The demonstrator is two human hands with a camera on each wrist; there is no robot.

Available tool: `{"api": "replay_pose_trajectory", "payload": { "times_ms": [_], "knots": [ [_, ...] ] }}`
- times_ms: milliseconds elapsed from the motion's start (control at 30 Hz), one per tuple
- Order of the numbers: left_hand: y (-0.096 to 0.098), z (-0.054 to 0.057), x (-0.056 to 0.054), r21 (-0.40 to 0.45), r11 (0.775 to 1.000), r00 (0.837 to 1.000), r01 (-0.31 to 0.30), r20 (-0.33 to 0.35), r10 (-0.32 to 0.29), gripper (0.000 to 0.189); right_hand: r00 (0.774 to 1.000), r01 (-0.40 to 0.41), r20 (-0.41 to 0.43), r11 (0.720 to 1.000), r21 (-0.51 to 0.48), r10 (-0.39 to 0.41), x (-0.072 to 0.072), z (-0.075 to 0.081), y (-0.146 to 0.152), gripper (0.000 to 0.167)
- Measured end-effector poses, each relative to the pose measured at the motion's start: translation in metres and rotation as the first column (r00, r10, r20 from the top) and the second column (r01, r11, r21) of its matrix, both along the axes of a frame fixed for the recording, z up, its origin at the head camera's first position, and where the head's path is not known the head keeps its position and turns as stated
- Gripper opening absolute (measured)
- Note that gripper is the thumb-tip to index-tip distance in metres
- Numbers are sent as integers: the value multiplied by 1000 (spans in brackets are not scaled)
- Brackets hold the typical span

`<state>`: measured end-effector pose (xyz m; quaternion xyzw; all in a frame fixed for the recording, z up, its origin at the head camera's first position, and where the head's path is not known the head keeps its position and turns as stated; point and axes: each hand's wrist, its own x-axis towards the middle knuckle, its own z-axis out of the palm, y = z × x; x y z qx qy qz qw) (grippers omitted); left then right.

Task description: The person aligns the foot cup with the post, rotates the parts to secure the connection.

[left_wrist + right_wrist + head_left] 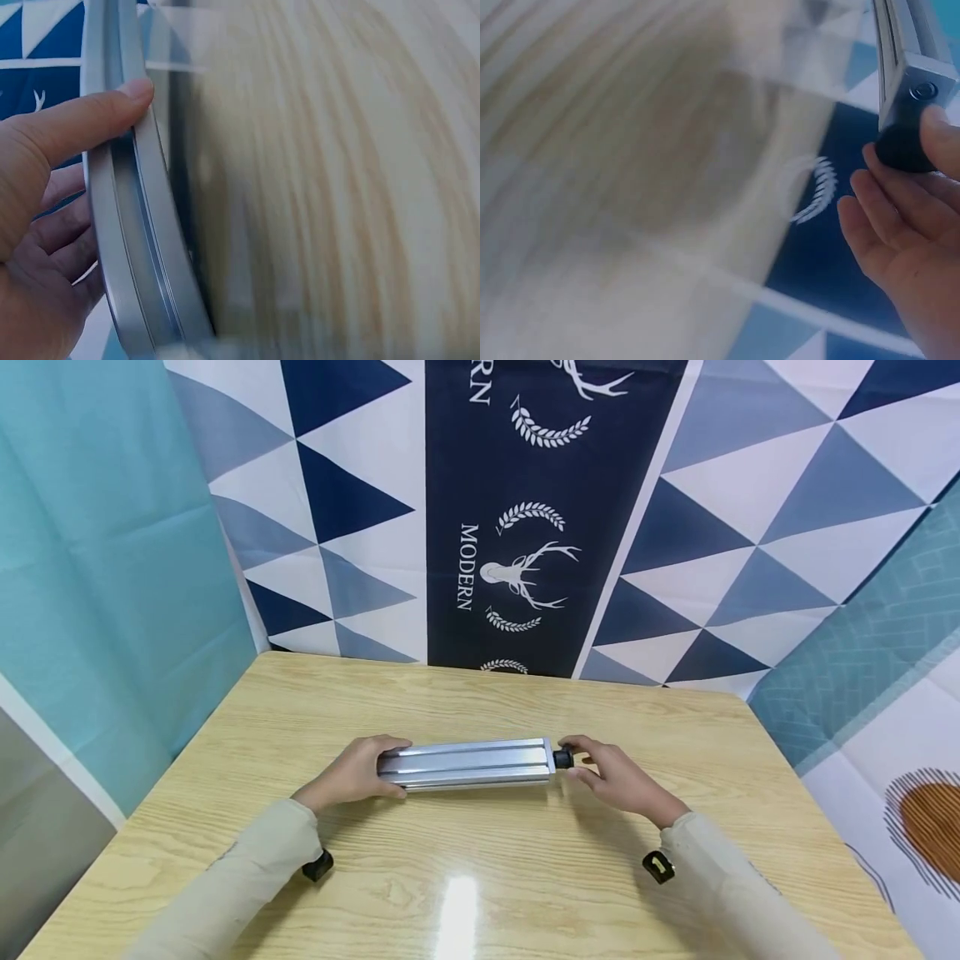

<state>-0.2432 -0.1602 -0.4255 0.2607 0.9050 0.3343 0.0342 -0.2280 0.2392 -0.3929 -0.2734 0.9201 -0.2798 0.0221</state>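
A silvery aluminium extrusion (pixel 465 763) with lengthwise grooves lies crosswise between the two hands, above the tabletop. My left hand (pixel 362 768) grips its left end. In the left wrist view the thumb presses the extrusion's grooved side (pixel 139 247), with the fingers behind it. A short black round knob-like piece (pixel 562 759) sticks out of the right end. My right hand (pixel 617 777) pinches this piece between thumb and fingers. The right wrist view shows the flat end face (pixel 924 84) with a round hole beside the black piece (pixel 901 148). How that piece is fixed is hidden.
Under the hands is a light wood-grain table (pixel 525 877) with a bright glare spot near the front. A patterned cloth (pixel 360 485) hangs behind its far edge, and a teal curtain (pixel 97 543) hangs at the left. Black devices (pixel 658 866) sit at the wrists.
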Motion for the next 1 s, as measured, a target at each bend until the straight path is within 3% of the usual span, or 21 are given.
{"api": "replay_pose_trajectory", "payload": {
  "times_ms": [300,700,1000],
  "knots": [
    [-8,-2,-1,-41,998,998,58,-17,-58,72,993,-3,120,996,92,-8,10,-18,12,40],
    [-7,0,2,-51,998,999,42,-10,-43,71,990,20,139,996,88,-32,12,-17,9,41],
    [-4,0,0,-48,999,1000,15,14,-14,72,991,5,130,989,149,-25,10,-13,8,44]
  ]
}}
